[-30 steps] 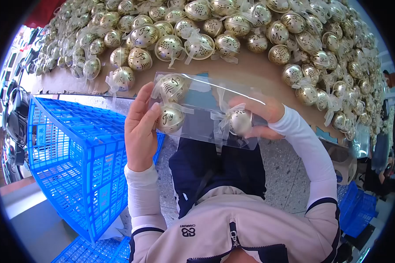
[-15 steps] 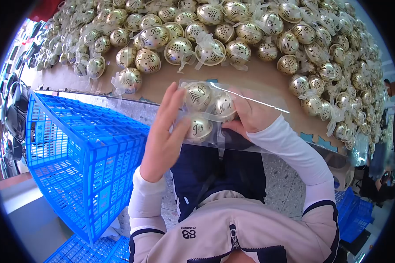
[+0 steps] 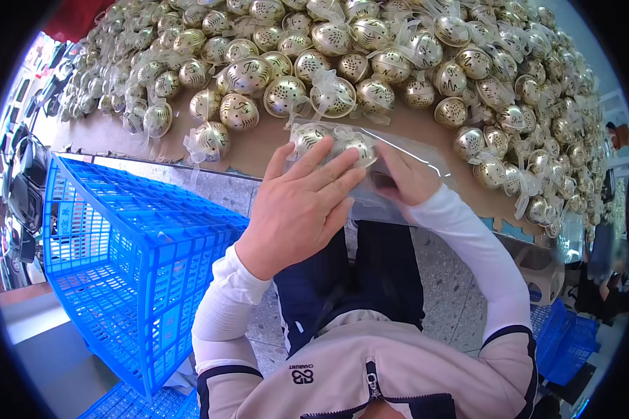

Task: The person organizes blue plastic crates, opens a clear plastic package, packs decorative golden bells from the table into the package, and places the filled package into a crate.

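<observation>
A clear plastic bag (image 3: 426, 164) with gold ball ornaments in it lies at the table's front edge. Two of the balls show, one (image 3: 310, 138) at the left and another (image 3: 356, 148) beside it; my left hand hides the area below them. My left hand (image 3: 297, 202) rests over the bag and balls with its fingers spread. At the bag's right part is my right hand (image 3: 407, 174), its fingers pointing up and left along the plastic; whether they pinch the bag is unclear.
Many gold balls (image 3: 241, 73) with sheer ribbons are heaped across the brown cardboard (image 3: 258, 140) beyond my hands. A blue plastic crate (image 3: 143, 279) stands at the left. More blue crates (image 3: 566, 342) are at the lower right.
The right-hand ball has come over beside the left ones inside the bag. My left hand has moved right, from the bag's left edge to over the balls. My right hand has moved inward.
</observation>
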Motion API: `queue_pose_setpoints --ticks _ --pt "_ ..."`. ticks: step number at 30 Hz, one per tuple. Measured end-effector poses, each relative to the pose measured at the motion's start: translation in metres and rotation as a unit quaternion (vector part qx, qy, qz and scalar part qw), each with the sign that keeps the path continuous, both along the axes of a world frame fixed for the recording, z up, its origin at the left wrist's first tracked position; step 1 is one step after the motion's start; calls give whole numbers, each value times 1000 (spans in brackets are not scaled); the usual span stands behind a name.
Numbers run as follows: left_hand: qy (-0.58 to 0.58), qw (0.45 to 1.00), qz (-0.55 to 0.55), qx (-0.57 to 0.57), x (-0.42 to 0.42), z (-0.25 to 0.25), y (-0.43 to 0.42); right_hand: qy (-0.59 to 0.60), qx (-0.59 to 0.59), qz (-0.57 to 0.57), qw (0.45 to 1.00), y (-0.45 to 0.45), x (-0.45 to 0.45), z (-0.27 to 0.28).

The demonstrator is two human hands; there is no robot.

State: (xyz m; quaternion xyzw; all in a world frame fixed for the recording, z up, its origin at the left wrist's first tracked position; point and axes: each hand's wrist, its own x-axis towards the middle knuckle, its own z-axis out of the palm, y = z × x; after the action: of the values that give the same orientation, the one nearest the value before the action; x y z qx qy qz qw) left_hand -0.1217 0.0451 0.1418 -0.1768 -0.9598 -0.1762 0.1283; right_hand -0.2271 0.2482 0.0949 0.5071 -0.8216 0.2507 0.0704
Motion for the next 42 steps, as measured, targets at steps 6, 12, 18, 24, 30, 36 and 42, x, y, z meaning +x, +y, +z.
queue_pose_setpoints --ticks 6,12,18,24,30,36,42 --pt "11 1000 13 18 -2 0 -1 33 185 -30 982 110 12 39" --pt "15 1000 18 -5 1 0 2 174 48 0 984 -18 -32 106" --pt "7 1000 1 27 0 -7 -2 247 287 34 925 -99 -80 71" --pt "1 999 -2 42 -1 -5 -5 211 242 82 943 -100 -90 59" --pt "12 998 1 61 0 -8 -5 -157 -75 79 982 -53 -79 91" --pt "4 999 0 53 -1 -5 -1 -411 -305 9 859 41 -45 100" --pt "-31 996 -15 79 -3 1 4 -288 -237 -183 909 114 22 81"
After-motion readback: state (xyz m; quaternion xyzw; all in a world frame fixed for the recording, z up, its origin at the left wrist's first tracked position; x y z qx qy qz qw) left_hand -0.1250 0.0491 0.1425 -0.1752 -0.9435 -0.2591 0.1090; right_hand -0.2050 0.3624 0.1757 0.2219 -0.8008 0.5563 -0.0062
